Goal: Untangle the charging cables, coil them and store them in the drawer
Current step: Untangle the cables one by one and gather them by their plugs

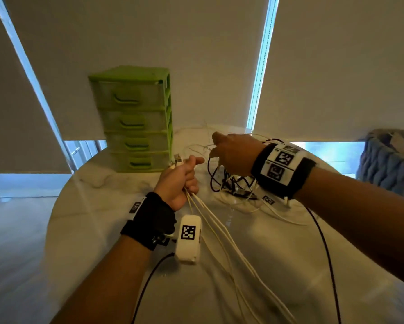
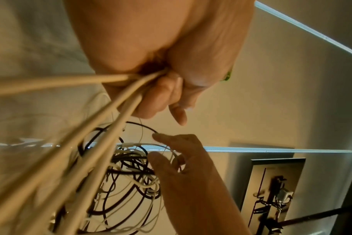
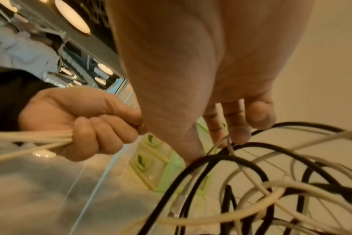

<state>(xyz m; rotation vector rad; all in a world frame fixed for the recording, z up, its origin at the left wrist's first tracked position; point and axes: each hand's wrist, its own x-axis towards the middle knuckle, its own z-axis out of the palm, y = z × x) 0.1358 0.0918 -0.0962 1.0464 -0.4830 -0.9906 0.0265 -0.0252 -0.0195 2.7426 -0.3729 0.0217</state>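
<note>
My left hand (image 1: 180, 178) grips a bundle of white cables (image 1: 219, 230) in its fist, a USB plug (image 1: 177, 157) poking out above the thumb. The strands run back toward me over the table. The same fist (image 3: 86, 127) and bundle (image 3: 30, 136) show in the right wrist view. My right hand (image 1: 229, 153) is raised over a tangle of black and white cables (image 1: 236, 185), its fingers (image 2: 181, 159) hooked into thin loops (image 2: 127, 167) that hang from them. The green drawer unit (image 1: 135, 118) stands behind my left hand, all its drawers closed.
The round white marble table (image 1: 102, 218) carries everything; its edge curves round at the left. A grey knitted object (image 1: 388, 160) stands beyond the table at far right. Roller blinds hang behind. Black leads from my wrist cameras trail toward me.
</note>
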